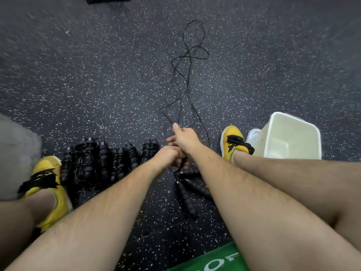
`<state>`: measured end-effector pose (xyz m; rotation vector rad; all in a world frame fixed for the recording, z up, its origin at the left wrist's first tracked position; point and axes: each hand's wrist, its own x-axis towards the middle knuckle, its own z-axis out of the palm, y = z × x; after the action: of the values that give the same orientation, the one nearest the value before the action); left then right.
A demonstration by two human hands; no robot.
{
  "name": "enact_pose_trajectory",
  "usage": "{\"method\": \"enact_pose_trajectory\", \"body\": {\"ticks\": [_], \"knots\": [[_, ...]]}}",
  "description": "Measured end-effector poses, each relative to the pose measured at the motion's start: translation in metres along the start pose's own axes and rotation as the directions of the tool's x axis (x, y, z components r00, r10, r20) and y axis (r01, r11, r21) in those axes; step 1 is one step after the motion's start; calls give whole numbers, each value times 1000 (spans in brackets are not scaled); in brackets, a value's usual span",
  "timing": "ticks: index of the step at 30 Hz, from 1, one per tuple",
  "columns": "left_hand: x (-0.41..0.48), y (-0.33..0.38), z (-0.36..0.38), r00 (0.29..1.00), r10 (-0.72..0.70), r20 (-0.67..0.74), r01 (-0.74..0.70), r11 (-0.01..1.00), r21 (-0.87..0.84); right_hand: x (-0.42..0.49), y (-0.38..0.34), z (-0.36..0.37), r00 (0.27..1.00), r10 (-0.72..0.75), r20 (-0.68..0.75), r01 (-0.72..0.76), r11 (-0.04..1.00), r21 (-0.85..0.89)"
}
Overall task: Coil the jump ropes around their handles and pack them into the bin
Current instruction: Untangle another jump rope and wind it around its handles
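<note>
Bin (293,137) stands at floor's right edge, pale inside showing; right hand (184,136) and left hand (170,153) grip loose rope (188,85).

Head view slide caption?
Left hand and right hand grip loose black jump rope between coiled black ropes and white plastic bin.

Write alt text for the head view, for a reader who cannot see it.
A person's right hand pinches a loose black rope that trails away across the speckled floor, with the left hand close against it. Coiled jump ropes lie in a row beside the left yellow shoe; a white bin stands beside the right yellow shoe.
</note>
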<state>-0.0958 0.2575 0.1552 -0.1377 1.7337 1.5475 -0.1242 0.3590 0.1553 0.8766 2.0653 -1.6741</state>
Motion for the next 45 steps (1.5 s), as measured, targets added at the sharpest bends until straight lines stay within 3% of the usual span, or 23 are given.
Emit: {"method": "enact_pose_trajectory", "body": {"ticks": [2,4,6,9,12,14,17,20,22,24,26,28,33,41,45], "knots": [[-4,4,-7,997,-64,-32,62,996,-62,-4,-3,-2,993,-77,-93,69,994,-90],[0,12,-17,985,-60,-164,41,992,-120,-15,-5,-6,990,-123,-72,117,990,-80],[4,27,-26,960,-48,-275,-48,942,-333,-33,-10,-10,988,-149,45,150,988,-26],[10,55,-27,954,-60,-294,-107,848,-519,-63,-10,-12,955,-136,262,167,981,-98],[-6,74,-19,955,-2,-297,-121,910,-397,-85,-17,-17,961,-45,273,61,997,-53],[-26,78,-16,966,73,-246,-144,948,-283,-91,-27,-22,983,-35,181,11,991,131],[-66,78,-16,988,149,-26,-151,964,-220,-101,-49,-29,996,-79,44,55,914,401],[-105,70,-18,986,32,162,-29,999,-18,-109,-63,-28,986,-124,-114,157,920,358],[-117,70,-21,997,-5,79,0,998,58,-115,-67,-25,986,-150,-78,165,950,264],[-114,74,-27,995,31,-97,-40,995,-87,-131,-65,-24,975,-199,102,188,976,106],[-111,82,-31,989,27,-144,-70,950,-303,-150,-59,-21,925,-185,331,213,976,-49],[-111,87,-29,984,20,-177,-77,944,-322,-167,-55,-17,882,-108,458,186,974,-128],[-126,100,-23,947,101,-304,-173,960,-222,-183,-61,-18,869,-112,482,220,960,-174],[-180,157,-66,799,433,-417,-480,877,-9,-202,-112,-3,795,-387,467,464,884,-57],[-200,197,-87,703,544,-458,-580,811,73,-212,-148,5,754,-536,380,615,779,-121]]}}
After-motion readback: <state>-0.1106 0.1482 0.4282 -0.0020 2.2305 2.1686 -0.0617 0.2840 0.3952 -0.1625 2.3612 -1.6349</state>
